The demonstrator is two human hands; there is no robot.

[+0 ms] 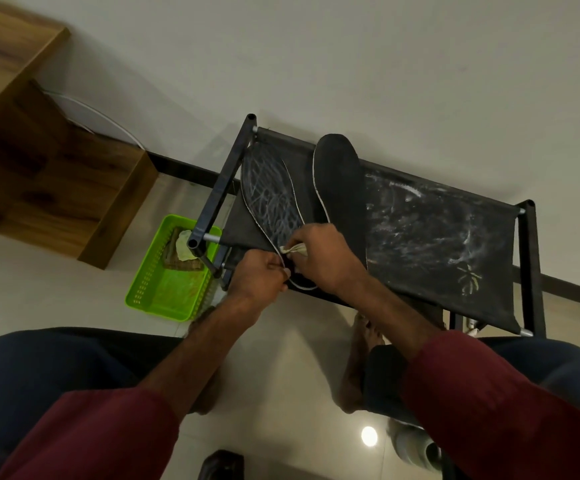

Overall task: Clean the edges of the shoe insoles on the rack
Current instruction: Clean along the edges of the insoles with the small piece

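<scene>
Two dark insoles lie on the black fabric rack [434, 237]. The left insole [271, 199] is streaked with white marks and has a pale rim. The right insole [342, 181] is plain dark. My left hand [259, 273] pinches the near heel edge of the left insole. My right hand [326, 256] grips a small bunched pale cloth [293, 250] and holds it against that insole's edge, just above my left hand.
A green plastic basket [164, 292] with rags in it stands on the floor left of the rack. A wooden cabinet [39, 161] is at the far left. The rack stands against a white wall. My bare feet and knees are below, and a shoe [416, 448] lies at bottom right.
</scene>
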